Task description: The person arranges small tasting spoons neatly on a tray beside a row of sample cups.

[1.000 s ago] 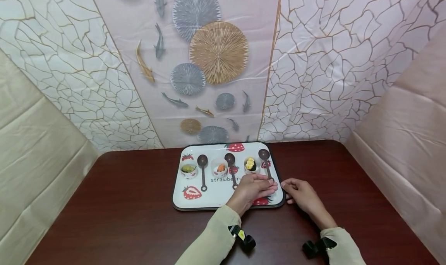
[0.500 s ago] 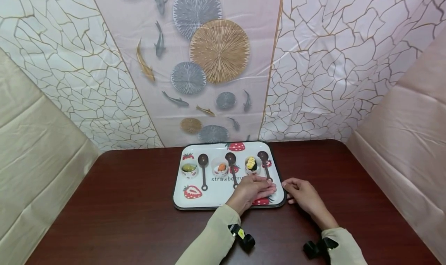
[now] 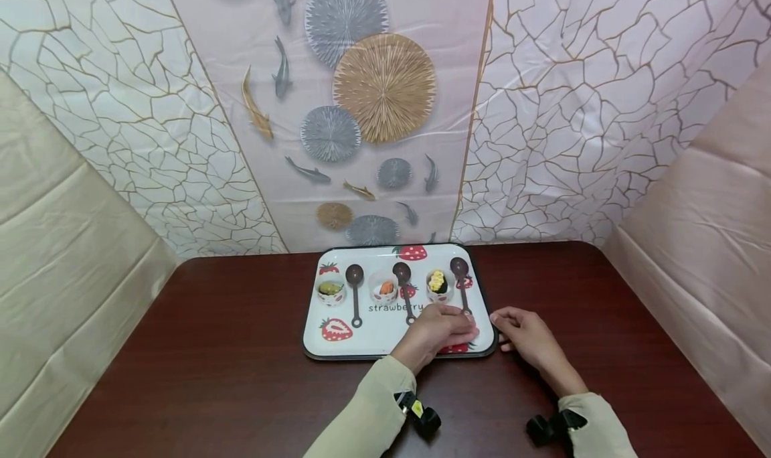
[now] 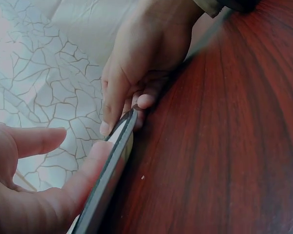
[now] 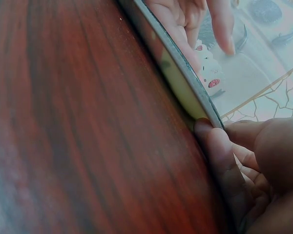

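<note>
A white strawberry-print tray with a dark rim lies on the table. My left hand rests over its front right part, below the handle of the right dark brown spoon; its fingers are nearly straight, the thumb apart from them. At the right front corner, my right hand pinches the tray rim, with fingers above and below it. Further left on the tray lie a middle spoon and a left spoon.
Three small cups stand among the spoons: a left cup with green food, a middle cup with orange food, and a right cup with yellow and black food. A patterned backdrop rises behind the brown table.
The head view has shifted slightly, so tray and backdrop appear a little further right. Both hands keep nearly the same place at the tray.
</note>
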Demonstrator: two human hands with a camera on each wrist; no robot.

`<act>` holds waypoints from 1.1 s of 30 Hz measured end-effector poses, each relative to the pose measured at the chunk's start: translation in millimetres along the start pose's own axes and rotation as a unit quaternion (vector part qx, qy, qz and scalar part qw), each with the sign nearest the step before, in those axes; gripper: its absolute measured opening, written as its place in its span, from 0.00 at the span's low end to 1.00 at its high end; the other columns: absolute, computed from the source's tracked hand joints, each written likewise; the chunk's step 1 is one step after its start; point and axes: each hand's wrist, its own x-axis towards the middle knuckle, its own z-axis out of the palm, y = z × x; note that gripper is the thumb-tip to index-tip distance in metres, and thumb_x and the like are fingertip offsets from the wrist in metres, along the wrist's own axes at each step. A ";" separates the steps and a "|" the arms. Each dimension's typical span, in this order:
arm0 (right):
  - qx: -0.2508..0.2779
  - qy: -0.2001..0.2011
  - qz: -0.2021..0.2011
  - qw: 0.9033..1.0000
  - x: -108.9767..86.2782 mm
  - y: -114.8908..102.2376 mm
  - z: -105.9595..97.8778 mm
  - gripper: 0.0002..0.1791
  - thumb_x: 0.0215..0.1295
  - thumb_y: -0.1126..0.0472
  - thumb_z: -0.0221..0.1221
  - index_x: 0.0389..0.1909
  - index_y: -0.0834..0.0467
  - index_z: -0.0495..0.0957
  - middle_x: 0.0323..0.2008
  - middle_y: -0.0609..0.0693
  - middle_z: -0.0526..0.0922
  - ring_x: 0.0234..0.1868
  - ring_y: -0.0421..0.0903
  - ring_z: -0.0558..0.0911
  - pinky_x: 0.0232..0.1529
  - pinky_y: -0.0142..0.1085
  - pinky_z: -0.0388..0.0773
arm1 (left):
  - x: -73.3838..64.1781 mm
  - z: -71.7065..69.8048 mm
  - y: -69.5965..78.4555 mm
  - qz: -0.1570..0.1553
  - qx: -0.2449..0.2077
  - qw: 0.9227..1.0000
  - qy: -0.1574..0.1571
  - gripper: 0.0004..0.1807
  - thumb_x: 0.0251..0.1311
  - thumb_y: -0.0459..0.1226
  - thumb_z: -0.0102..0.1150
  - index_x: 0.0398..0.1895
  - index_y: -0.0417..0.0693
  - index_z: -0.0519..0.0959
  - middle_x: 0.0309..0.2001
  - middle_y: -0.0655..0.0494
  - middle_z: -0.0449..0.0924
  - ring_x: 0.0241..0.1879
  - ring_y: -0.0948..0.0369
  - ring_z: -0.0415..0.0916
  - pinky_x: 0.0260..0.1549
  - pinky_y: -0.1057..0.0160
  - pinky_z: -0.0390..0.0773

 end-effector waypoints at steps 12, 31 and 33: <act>0.005 0.001 0.007 1.000 -3.8 -0.1 2.8 0.16 0.81 0.62 0.56 0.56 0.73 0.80 0.34 0.51 0.84 0.30 0.40 0.82 0.30 0.33 0.87 | -9.8 -2.6 -1.9 -0.001 0.064 0.998 -0.007 0.14 0.72 0.30 0.62 0.54 0.28 0.79 0.44 0.41 0.88 0.40 0.58 0.89 0.45 0.62 0.90; -0.005 -0.002 0.001 1.000 -2.2 -1.8 -1.0 0.17 0.82 0.61 0.55 0.56 0.73 0.80 0.34 0.50 0.84 0.32 0.42 0.82 0.29 0.34 0.87 | -71.2 -77.2 29.5 0.062 0.165 0.983 -0.043 0.14 0.72 0.28 0.59 0.56 0.26 0.81 0.43 0.35 0.89 0.39 0.53 0.91 0.39 0.61 0.91; -0.010 -0.001 0.003 1.000 -2.8 -1.7 -2.5 0.18 0.83 0.60 0.55 0.56 0.72 0.80 0.33 0.50 0.83 0.32 0.42 0.82 0.29 0.34 0.87 | -77.0 -87.5 31.2 0.075 0.169 0.982 -0.034 0.15 0.72 0.27 0.59 0.57 0.24 0.81 0.42 0.35 0.89 0.36 0.57 0.90 0.39 0.61 0.91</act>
